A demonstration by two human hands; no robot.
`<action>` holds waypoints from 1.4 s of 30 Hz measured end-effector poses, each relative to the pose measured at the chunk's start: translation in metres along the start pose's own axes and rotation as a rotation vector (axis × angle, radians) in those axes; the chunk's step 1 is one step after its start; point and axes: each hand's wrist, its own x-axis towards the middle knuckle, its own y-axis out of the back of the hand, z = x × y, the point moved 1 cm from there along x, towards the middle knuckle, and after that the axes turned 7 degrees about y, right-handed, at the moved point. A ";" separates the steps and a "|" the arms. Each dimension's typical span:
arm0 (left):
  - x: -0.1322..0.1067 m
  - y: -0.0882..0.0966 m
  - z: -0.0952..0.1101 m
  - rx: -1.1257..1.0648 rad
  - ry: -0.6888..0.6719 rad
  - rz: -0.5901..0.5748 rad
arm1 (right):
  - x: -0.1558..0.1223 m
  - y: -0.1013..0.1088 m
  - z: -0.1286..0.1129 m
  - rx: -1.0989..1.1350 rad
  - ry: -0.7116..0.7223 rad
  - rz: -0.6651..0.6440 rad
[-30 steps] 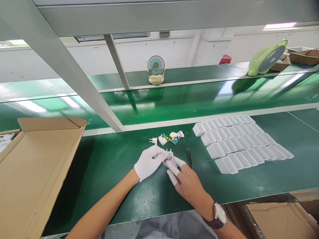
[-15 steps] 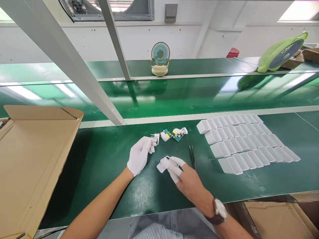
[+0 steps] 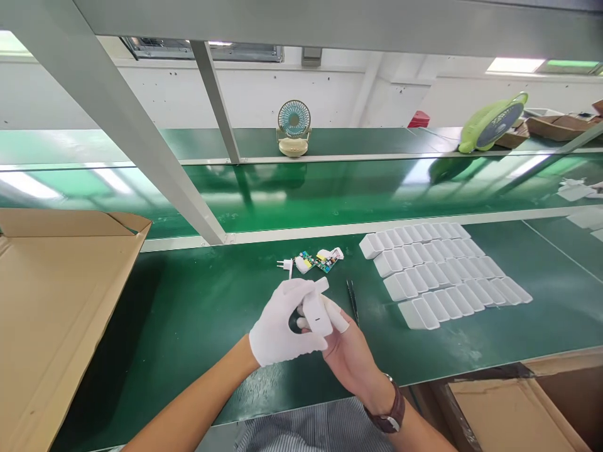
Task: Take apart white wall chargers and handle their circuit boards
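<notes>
A small white plastic casing (image 3: 316,314) with a short dark slot is held up between my two hands above the table. My left hand (image 3: 277,326), in a white glove, has its thumb at the casing's upper end and its fingers curved around the lower end. My right hand (image 3: 351,351), with white covers on its fingertips, grips the casing from the right side; some of its fingers are hidden behind it. Just beyond lie a white two-pin plug piece (image 3: 285,264) and two small circuit boards (image 3: 325,262) with white parts. Black tweezers (image 3: 352,302) rest to the right.
Several rows of white plastic shells (image 3: 438,276) cover the table's right part. A large cardboard box (image 3: 61,314) stands at left, and another box (image 3: 509,408) at lower right. A slanted metal post (image 3: 155,138) rises at left. A small fan (image 3: 294,125) sits on the back ledge.
My left hand has come right and down from beside the plug piece to meet my right hand, and now both hold the white casing. The view has shifted right and up.
</notes>
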 end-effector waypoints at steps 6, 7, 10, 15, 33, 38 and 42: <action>-0.002 0.000 0.000 0.017 -0.063 -0.002 | -0.002 -0.008 0.004 0.079 -0.039 0.037; -0.001 0.001 0.000 0.016 -0.062 -0.001 | -0.002 -0.009 0.004 0.079 -0.043 0.042; -0.001 0.002 -0.001 0.011 -0.044 0.000 | -0.002 -0.008 0.006 0.075 -0.051 0.051; -0.001 0.001 -0.002 0.013 -0.031 0.018 | -0.002 -0.006 0.009 0.079 -0.054 0.061; 0.002 0.003 -0.009 0.005 0.172 -0.017 | 0.004 0.016 0.001 -0.528 0.285 0.006; 0.006 0.003 -0.018 0.009 0.206 -0.169 | 0.001 0.035 -0.010 -1.091 0.634 -0.094; 0.010 0.003 -0.013 0.089 0.204 -0.202 | -0.001 0.039 -0.014 -1.181 0.621 -0.130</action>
